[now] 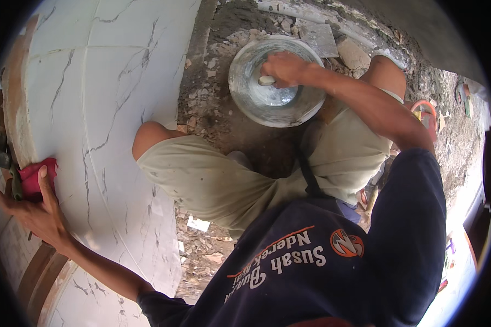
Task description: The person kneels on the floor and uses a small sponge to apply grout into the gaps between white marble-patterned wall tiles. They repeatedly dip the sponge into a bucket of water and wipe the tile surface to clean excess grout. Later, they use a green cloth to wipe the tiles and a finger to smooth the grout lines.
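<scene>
My right hand (285,70) is inside a round metal basin (243,103), which is smeared grey-white. Its fingers are closed round something with a pale, rounded end (266,80). The rest of that object is hidden by the hand, so its kind does not show. Milky liquid or paste (278,97) covers the basin's bottom. At the far left, my left hand (41,215) reaches out with thumb and fingers spread. Just beyond its palm lies a crumpled red packet or cloth (34,177) beside a dark green item (13,182). Whether the hand touches them is unclear.
White marble-patterned tiles (112,103) form a surface on my left, edged by a wooden strip (22,98). Rubble (202,103) covers the ground round the basin. Behind it lie a tile piece (317,39) and a broken block (352,53). A red-rimmed container (428,117) stands at right.
</scene>
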Demonstrator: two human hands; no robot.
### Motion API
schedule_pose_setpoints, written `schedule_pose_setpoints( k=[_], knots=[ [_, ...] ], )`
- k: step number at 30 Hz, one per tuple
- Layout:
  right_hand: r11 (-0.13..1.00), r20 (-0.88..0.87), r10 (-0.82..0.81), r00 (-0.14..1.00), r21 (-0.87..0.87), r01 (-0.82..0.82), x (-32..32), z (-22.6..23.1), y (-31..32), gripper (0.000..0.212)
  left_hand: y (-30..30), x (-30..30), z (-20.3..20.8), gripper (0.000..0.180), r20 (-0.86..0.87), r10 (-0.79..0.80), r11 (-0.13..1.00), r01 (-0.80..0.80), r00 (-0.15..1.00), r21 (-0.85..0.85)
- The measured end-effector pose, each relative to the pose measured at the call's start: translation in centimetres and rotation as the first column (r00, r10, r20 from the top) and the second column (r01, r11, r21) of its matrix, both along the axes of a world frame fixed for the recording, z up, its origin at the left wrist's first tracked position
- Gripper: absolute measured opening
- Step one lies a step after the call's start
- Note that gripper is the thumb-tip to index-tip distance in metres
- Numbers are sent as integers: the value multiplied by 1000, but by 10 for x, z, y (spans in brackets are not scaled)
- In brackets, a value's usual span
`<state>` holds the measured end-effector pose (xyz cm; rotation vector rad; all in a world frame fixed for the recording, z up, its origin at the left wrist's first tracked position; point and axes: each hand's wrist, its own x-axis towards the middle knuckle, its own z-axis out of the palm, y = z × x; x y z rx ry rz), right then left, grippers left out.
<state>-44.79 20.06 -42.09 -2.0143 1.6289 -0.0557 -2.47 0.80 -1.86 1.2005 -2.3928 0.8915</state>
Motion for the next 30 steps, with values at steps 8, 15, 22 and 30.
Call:
schedule_pose_setpoints(
  k=[8,15,22,30],
  knots=[
    [932,-34,237,971,-275,-238,14,-25,6,14,5,-4,1,113,12,-35,999,35,999,-7],
    [936,-32,334,942,-104,-335,9,-44,21,19,6,-3,3,111,24,-64,998,64,998,-17],
    [895,639,-239,731,437,-90,-33,34,-19,29,12,-7,1,112,60,-95,995,97,994,-34],
    [925,868,-378,323,369,91,-58,69,-46,38,13,-19,3,124,-51,-88,994,91,995,57]
  ],
)
